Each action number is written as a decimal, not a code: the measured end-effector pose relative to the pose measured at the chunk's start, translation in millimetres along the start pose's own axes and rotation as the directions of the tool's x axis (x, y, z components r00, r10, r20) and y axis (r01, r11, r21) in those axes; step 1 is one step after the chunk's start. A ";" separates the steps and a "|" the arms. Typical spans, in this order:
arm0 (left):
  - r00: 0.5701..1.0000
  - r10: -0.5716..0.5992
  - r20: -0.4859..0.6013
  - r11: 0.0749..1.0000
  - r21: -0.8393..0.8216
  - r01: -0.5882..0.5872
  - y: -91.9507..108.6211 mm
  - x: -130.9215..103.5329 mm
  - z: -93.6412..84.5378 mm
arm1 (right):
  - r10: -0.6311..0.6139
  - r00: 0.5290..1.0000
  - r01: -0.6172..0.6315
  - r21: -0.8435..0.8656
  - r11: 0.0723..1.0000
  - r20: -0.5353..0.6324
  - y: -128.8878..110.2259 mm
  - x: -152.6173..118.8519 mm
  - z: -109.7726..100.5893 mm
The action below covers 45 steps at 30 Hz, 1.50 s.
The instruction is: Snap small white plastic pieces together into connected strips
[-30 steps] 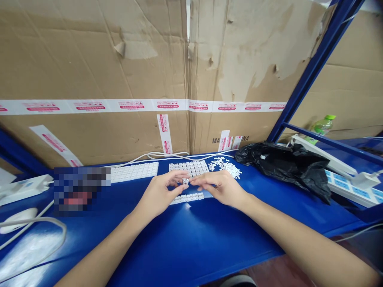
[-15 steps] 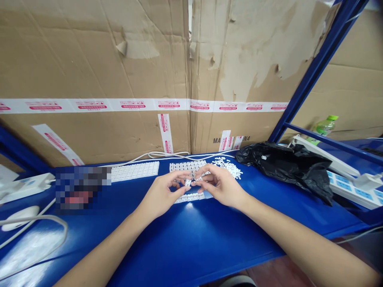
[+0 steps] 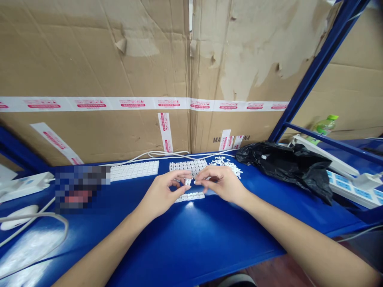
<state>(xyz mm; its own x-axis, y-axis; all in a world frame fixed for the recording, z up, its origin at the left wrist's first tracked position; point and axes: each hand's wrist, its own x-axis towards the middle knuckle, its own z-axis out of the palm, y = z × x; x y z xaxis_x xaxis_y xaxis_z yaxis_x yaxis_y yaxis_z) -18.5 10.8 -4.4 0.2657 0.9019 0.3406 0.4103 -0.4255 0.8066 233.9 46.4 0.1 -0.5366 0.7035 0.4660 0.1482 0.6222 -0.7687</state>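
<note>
My left hand pinches a small white block with dark marks between thumb and fingers. Close by on its right, my right hand has thumb and fingertips pressed together; what they hold, if anything, is too small to name. Behind the hands lie rows of similar white blocks on the blue table. A short row of blocks lies in front, partly hidden by my left hand. Loose small white pieces are heaped just beyond my right hand.
A white block panel and a blurred-out object lie left, near a power strip, mouse and cables. A black plastic bag sits right. Cardboard walls the back; a blue post rises right.
My right hand's fingers have drawn closer together, and its fingertips have moved slightly right, away from the block. My left hand stays nearly where it was with the block.
</note>
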 end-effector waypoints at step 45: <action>1.000 0.025 0.017 0.998 -0.050 -0.024 1.2 -1.8 3.0 | 0.086 0.996 -0.090 0.177 0.980 0.027 -8.0 -0.8 12.1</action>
<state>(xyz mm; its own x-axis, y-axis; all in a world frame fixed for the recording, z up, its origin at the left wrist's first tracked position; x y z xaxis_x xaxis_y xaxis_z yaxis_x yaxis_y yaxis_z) -15.9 8.4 -5.5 0.2908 0.8897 0.3520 0.3594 -0.4425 0.8216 223.0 36.7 0.5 -0.5444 0.7448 0.3858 0.0461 0.4858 -0.8729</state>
